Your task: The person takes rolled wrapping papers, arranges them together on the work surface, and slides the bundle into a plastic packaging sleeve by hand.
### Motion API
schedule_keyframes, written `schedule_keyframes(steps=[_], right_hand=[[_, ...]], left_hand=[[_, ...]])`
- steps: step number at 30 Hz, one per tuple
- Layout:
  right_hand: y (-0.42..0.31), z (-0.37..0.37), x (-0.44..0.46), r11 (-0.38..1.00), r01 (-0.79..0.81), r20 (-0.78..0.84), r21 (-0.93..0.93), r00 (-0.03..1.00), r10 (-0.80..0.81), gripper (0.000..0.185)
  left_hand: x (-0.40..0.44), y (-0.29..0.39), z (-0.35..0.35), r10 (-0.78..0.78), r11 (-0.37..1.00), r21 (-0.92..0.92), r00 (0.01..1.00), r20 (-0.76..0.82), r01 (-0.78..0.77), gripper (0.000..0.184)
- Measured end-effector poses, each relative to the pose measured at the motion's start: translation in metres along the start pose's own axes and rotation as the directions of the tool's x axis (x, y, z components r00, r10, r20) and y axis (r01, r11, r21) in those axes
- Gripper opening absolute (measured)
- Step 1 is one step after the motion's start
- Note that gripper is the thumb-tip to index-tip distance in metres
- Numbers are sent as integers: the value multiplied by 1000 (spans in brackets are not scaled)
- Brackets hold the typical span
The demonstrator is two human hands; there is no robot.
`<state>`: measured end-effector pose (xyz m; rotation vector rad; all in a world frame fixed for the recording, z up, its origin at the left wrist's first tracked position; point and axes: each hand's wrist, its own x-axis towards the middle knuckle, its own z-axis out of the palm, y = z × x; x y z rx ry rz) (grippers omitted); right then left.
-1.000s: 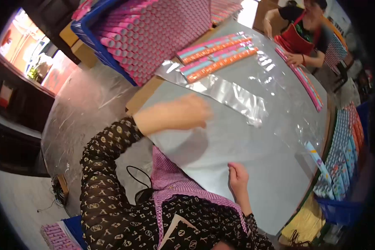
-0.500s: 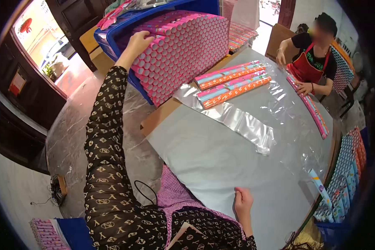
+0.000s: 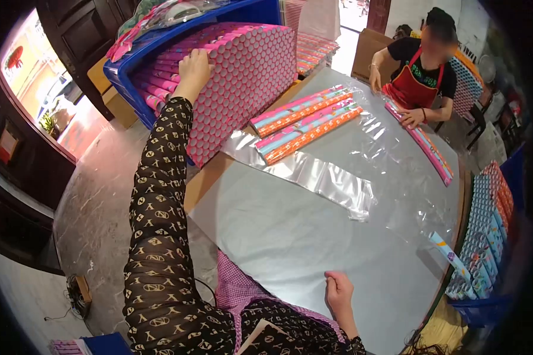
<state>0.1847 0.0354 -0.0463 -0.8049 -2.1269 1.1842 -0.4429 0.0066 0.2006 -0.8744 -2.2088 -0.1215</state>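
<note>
My left hand reaches out to the stack of pink wrapping-paper rolls lying in a tilted blue crate. Its bent fingers are closed over a pink roll at the top of the stack, near the rolls' open ends; the palm side is hidden. Low over the grey tabletop is my right hand, loosely curled with nothing visible in it. Further up the table, two bundles of pink, blue and orange rolls lie side by side on clear plastic sleeves.
Across the table a co-worker in a red apron handles a bundle of rolls in plastic. A light-blue roll leans at the table's right edge, beside a crate of upright rolls. Cardboard boxes stand behind the blue crate.
My left hand has moved further along the top of the pink stack, away from its left edge. The view has shifted slightly right. My right hand stays curled over the table.
</note>
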Motion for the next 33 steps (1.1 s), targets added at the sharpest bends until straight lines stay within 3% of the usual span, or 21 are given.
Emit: schedule_keyframes(steps=[3,12,16,17,18,19,20,22,26,29,32,33], right_hand=[[-1,-1,1,1000,5,7,7,1000,-5,12],[2,-1,3,999,27,29,-25,999,-26,13],[-7,-4,2,998,21,23,-54,1000,-20,13],[-9,-5,3,997,-27,-20,-68,999,26,13],[-9,-5,4,997,0,-1,-73,1000,0,13],[-7,-5,3,997,34,17,-76,999,-33,13],[-3,-6,3,996,-3,-30,-86,1000,0,13],[2,-4,0,996,83,3,-30,997,-83,13],[2,-6,1,998,56,-9,-6,998,-56,13],[9,-5,-1,997,45,70,-55,997,-42,16],[9,-4,-3,999,43,47,-20,998,-42,16],[11,-3,-3,997,71,32,-17,997,-71,17]], left_hand=[[2,-6,-1,29,999,15,997,-64,-28,42],[9,-6,-10,-86,994,-67,996,-9,86,37],[10,-8,2,52,998,49,993,-102,-47,23],[14,-1,-4,-31,991,133,999,15,28,24],[17,-2,1,-40,993,111,998,58,34,27],[15,-17,17,65,992,109,998,10,-66,31],[17,-10,6,18,1000,5,997,70,-19,33],[16,-10,6,-15,1000,5,998,66,15,37],[24,-31,18,19,985,-171,1000,1,-18,37],[35,-52,30,17,996,-89,1000,8,-16,33],[50,-85,50,-7,998,-66,1000,12,7,37],[58,-67,56,17,996,-84,1000,10,-16,37]])
